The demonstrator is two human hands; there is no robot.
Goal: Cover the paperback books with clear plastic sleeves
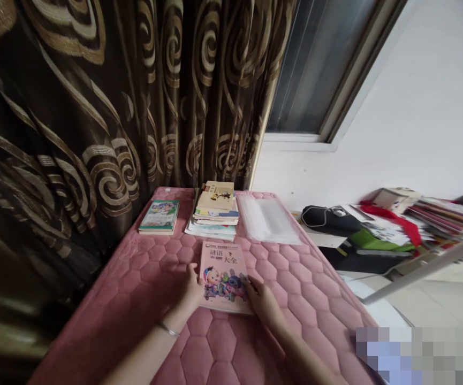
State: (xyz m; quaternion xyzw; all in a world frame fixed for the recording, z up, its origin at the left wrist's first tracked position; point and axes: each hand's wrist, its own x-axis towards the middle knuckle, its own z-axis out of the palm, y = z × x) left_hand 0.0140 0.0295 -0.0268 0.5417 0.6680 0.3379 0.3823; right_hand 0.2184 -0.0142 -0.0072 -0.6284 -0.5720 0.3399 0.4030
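Note:
A pink picture-covered book (225,275) lies face up in front of me, cartoon figures on its cover. My left hand (192,286) grips its left edge, with the thumb bent upward beside the cover. At the lower right edge, my right hand (262,300) holds the book with its fingertips on the cover. Just behind the book rises a stack of books (215,208), a tan one on top. Left of that stack lies a green-covered book (159,215). Clear plastic sleeves (269,219) lie flat to its right.
Under the books is a pink quilted surface (215,347). A dark patterned curtain (167,96) hangs along the left and back. To the right, papers and folders (435,216) are piled beside a white bar (419,267). A window (311,69) is set in the white wall.

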